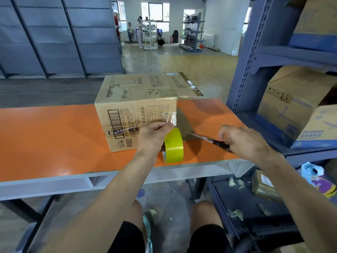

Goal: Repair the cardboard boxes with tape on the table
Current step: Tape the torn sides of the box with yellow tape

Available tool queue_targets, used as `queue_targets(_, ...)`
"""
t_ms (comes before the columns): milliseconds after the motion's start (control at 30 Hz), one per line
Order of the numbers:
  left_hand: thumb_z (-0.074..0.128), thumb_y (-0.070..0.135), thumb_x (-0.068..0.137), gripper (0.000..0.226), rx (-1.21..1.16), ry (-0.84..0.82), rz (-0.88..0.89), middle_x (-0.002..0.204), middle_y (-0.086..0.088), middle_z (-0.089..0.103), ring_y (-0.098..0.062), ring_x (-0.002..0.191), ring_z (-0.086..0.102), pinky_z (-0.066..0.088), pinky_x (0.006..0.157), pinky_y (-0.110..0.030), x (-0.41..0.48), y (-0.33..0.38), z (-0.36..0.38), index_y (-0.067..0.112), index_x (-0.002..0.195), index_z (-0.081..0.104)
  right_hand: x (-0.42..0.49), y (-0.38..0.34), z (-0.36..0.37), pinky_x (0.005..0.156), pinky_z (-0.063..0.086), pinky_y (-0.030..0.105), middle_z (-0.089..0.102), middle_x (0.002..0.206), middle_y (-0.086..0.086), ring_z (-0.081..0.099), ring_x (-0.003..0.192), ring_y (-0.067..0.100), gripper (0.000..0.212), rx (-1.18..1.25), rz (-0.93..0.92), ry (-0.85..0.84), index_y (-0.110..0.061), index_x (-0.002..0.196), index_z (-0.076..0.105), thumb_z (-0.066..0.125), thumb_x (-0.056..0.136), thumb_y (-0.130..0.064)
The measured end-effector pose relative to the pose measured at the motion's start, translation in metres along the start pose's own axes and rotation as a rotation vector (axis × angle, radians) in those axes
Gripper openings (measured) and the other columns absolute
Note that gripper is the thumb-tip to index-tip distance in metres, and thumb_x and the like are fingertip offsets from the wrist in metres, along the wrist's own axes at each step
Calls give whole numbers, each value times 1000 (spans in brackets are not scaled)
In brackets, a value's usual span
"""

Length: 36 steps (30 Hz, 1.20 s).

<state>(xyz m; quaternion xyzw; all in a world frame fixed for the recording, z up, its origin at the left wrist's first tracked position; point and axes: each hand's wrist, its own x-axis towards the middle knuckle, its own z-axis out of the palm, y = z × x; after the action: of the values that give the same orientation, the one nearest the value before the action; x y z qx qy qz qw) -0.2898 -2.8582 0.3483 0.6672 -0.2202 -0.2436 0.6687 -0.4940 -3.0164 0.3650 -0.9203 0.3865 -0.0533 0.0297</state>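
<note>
A printed cardboard box (135,108) lies on the orange table (51,136), one flap open toward the right. My left hand (153,136) grips a yellow tape roll (174,146) against the box's near right corner, and a clear strip of tape runs from the roll up onto the box side. My right hand (244,141) holds black-handled scissors (209,140), blades pointing left toward the stretched tape beside the roll.
A blue metal shelving rack (255,57) stands at the right, holding cardboard boxes (291,105). Tape scraps and a wrapped parcel (264,187) lie on its low shelf. The table's front edge (127,176) runs above my knees. People stand far off in the room.
</note>
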Motion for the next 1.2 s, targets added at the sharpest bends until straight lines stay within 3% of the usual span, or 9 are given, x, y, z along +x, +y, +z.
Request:
queue_targets(67,82,29,85,13,3,0,6,90,4,78,-26,100,72,61,89,-49,1,0,1,26,73,81,-1,4,-9,73,42,31,72,97,-12,60,90,15,37,74,-11,12,-41,102,56,52,92,-5)
queue_targets(167,82,29,85,17,0,12,11,78,8,75,-22,93,71,58,93,-50,0,0,4,26,68,79,-6,-9,-5,78,50,31,72,102,-8,63,96,18,43,-18,-59,-101,-33,118,61,51,92,-1)
queue_targets(433,80,29,87,13,-28,9,63,115,7,74,-20,124,59,49,107,-39,3,-4,2,20,78,80,-4,-9,14,95,45,32,56,122,-1,55,117,18,39,11,-130,-175,-32,136,59,60,100,-16)
queue_targets(567,78,28,89,12,-15,-22,65,90,22,68,-3,99,60,50,93,-27,3,-4,1,18,82,79,1,-1,6,84,39,18,55,110,-7,58,112,13,52,97,-141,-249,-30,132,66,48,98,4)
queue_targets(633,77,29,90,13,-2,-29,71,87,21,69,0,91,59,49,86,-23,3,-5,1,19,83,79,1,-4,3,86,44,23,56,110,-6,57,108,15,53,50,-158,-266,-30,133,64,51,95,5)
queue_targets(733,78,32,88,15,2,-31,61,87,12,73,-9,95,65,53,88,-28,5,-6,0,21,78,79,0,-8,2,87,49,36,62,108,-3,59,102,19,43,-30,-143,-237,-31,129,61,58,95,-6)
queue_targets(900,81,37,84,8,22,-27,34,103,4,77,-25,108,69,59,94,-49,4,-4,-3,31,80,81,-4,1,2,86,49,35,61,110,-2,61,105,19,38,-79,-122,-172,-33,129,57,56,98,-11)
queue_targets(1100,82,33,84,11,20,-14,19,96,4,77,-26,105,69,60,91,-48,5,-4,-1,27,75,81,-2,13,-27,85,51,36,68,111,-3,62,103,14,40,202,-98,-152,-42,118,62,56,100,-7)
queue_targets(1200,83,37,81,6,18,-19,43,112,5,76,-26,121,64,54,102,-49,4,-3,-1,31,80,82,2,16,-42,81,49,34,67,94,-12,63,89,5,43,314,-156,-122,-55,108,62,62,98,-13)
